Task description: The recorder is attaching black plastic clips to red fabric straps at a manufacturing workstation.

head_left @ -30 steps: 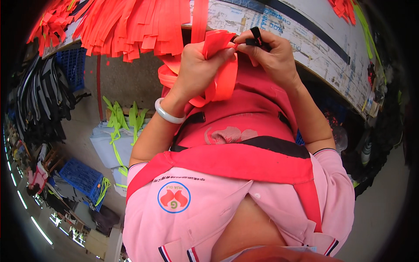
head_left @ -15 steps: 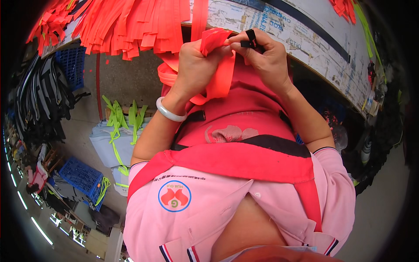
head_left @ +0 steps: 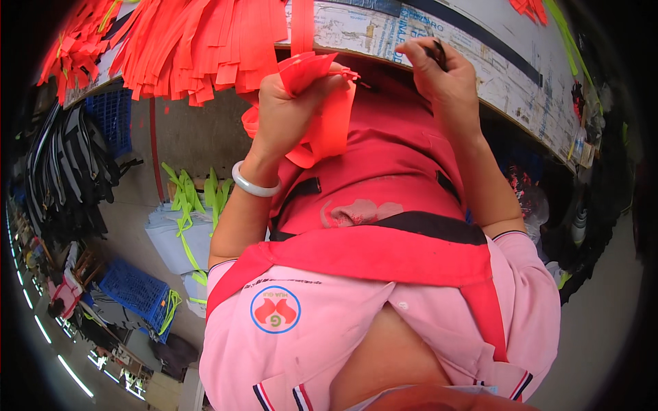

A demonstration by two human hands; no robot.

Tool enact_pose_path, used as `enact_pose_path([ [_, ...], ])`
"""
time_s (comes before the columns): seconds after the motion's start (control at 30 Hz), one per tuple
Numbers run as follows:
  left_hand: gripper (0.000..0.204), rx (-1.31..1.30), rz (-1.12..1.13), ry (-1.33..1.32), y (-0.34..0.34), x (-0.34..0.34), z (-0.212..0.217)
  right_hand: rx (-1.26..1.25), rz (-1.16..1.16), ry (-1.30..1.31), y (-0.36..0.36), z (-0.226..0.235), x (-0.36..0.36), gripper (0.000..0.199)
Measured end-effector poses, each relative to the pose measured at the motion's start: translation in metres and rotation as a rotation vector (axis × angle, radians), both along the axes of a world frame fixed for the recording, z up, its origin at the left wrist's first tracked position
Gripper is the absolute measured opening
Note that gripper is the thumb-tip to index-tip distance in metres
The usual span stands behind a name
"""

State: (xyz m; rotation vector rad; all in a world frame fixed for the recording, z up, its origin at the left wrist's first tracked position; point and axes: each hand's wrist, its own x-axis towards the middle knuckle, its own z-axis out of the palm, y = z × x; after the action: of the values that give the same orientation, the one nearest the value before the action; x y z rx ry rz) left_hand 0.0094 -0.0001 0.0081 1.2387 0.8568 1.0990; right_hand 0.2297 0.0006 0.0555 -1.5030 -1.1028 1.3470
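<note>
My left hand [head_left: 291, 109] is closed around neon-orange strips [head_left: 322, 133], folded in a bunch. Their gathered ends poke out above and to the right of the fist, and a loop hangs below it. To the right, apart from the strips, my right hand [head_left: 445, 85] is raised by the table edge with fingers bent together. A small black looped thing [head_left: 436, 53] sits at those fingers; its kind is not clear. Over the table's front edge hangs a thick row of orange strips [head_left: 199, 51], left of my left hand.
The worn white tabletop [head_left: 466, 72] runs along the far side with a dark band on it. Black and grey straps [head_left: 65, 171] hang at the left. Blue crates [head_left: 133, 284] and pale stacked sheets tied with yellow-green strips [head_left: 178, 236] are on the left side.
My hands have moved apart: the right went up and right, away from the orange strips, with the small black thing. The left shifted slightly left, still gripping the strips.
</note>
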Motion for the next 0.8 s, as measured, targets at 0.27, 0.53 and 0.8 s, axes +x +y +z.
enact_pose_path([
  [0.27,0.015,0.072,0.048,0.190,-0.005,-0.005,0.011,0.223,0.486,0.096,-0.017,-0.006,-0.015,0.013],
  [0.53,0.014,0.015,0.045,0.153,-0.007,-0.002,0.005,0.378,0.434,-0.254,-0.009,-0.014,-0.017,0.017],
  [0.8,0.015,0.029,0.050,0.031,-0.009,-0.006,0.009,0.436,0.600,-0.225,-0.027,-0.011,-0.027,0.010],
])
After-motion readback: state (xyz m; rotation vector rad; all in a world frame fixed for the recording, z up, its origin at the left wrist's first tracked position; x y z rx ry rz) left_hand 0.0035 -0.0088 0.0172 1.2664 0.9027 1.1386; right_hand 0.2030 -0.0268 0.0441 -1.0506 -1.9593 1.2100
